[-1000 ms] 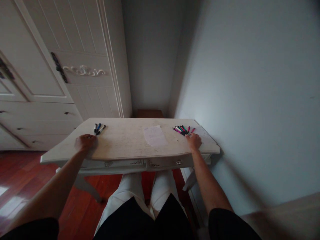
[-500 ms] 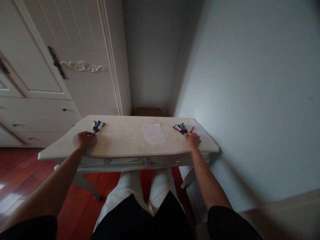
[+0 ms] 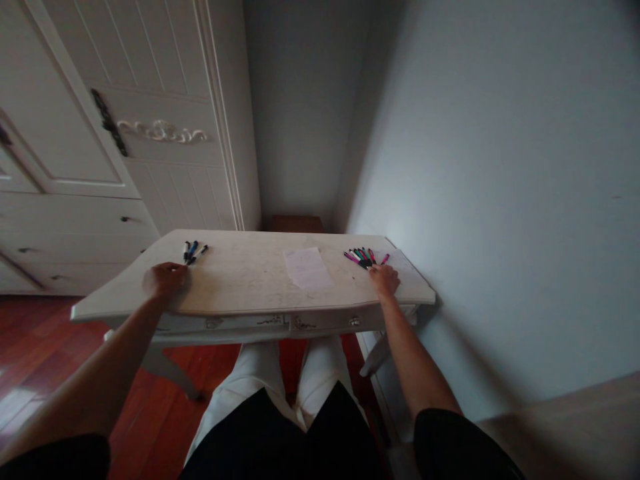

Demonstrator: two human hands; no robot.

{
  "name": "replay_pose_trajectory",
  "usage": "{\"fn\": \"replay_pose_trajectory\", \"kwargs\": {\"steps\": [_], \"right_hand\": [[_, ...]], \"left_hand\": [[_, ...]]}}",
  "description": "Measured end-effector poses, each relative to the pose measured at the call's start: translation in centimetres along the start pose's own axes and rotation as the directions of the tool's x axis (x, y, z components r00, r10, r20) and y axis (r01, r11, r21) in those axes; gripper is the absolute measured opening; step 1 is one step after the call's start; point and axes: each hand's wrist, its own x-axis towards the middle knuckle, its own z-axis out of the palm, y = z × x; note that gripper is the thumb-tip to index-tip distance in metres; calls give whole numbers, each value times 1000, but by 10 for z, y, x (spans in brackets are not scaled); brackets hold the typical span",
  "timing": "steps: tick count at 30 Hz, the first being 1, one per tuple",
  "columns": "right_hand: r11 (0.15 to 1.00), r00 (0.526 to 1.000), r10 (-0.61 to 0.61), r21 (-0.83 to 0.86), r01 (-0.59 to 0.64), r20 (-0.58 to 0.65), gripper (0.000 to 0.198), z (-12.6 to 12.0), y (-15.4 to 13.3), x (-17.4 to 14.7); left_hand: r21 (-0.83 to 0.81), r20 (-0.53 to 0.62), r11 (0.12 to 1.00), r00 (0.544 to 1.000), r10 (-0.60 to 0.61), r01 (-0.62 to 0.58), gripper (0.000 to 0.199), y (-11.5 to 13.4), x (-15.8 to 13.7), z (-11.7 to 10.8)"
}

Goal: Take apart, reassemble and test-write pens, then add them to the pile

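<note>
At the left end of the white table (image 3: 245,280), my left hand (image 3: 165,280) is closed, its fingertips at the lower ends of a few pens (image 3: 194,252) with black, white and blue parts. Whether it grips all of them is hidden. On the right, my right hand (image 3: 385,280) has its fingers drawn together at the near ends of a fan of several coloured pens (image 3: 359,257), purple, green, pink and black. A single pink pen (image 3: 385,258) points out just beyond its knuckles. Between the hands lies a sheet of paper (image 3: 307,268).
Another pale sheet (image 3: 407,267) lies under the right hand's side of the tabletop. A white wardrobe (image 3: 165,180) stands behind on the left, and a grey wall (image 3: 475,200) runs close along the right. Drawers with knobs (image 3: 355,321) front the table above my legs.
In the right-hand fan a pink pen now shows beside the green ones. My right fingers have shifted slightly; the left hand keeps its place at its pens. The view has moved a little.
</note>
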Motion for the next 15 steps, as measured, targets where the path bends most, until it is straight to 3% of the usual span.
{"fn": "replay_pose_trajectory", "kwargs": {"steps": [15], "right_hand": [[999, 998, -29, 30, 31, -63, 27, 6, 5, 3]], "left_hand": [[-18, -4, 1000, 1000, 15, -15, 43, 4, -6, -6]]}}
